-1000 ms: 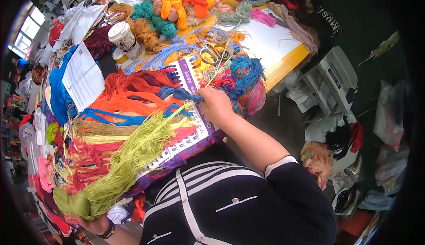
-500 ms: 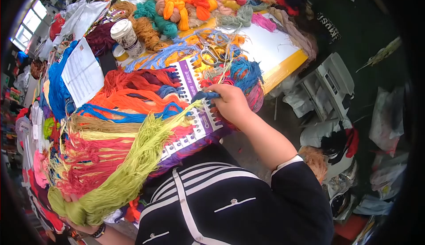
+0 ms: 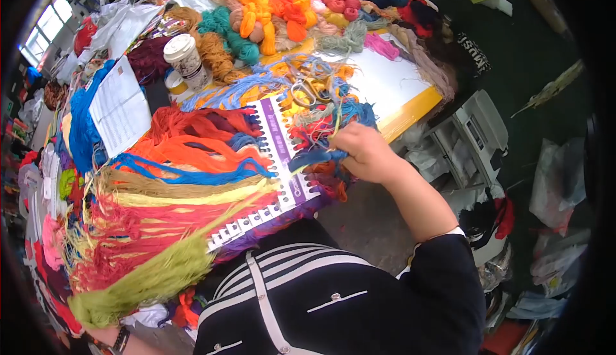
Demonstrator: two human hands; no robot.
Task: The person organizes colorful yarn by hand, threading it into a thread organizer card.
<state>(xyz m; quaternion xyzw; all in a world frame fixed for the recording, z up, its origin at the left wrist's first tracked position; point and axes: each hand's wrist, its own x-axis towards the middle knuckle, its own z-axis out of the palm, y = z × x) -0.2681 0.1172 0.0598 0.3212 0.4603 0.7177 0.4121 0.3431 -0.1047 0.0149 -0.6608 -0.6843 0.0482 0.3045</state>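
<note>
A white and purple card point(image 3: 280, 146) with notched edges lies on the table, rows of coloured thread spreading leftward from it. My right hand point(image 3: 362, 152) is closed on a dark blue thread bundle point(image 3: 314, 158) at the card's right edge. A yellow-green thread bundle point(image 3: 157, 271) stretches from the card down to the lower left. My left hand point(image 3: 99, 332) is at that bundle's lower end, its fingers hidden under the thread. Scissors point(image 3: 305, 92) lie on loose threads above the card.
A lidded cup point(image 3: 186, 56) and a tape roll point(image 3: 175, 82) stand behind the threads. A printed sheet point(image 3: 120, 108) lies to the left. Orange yarn point(image 3: 256, 8) is heaped at the back. A white cabinet point(image 3: 471, 140) stands right of the table.
My right hand has moved right and slightly down, drawing the dark blue bundle outward. The yellow-green bundle has shifted lower and left, and my left hand has sunk toward the frame's bottom edge.
</note>
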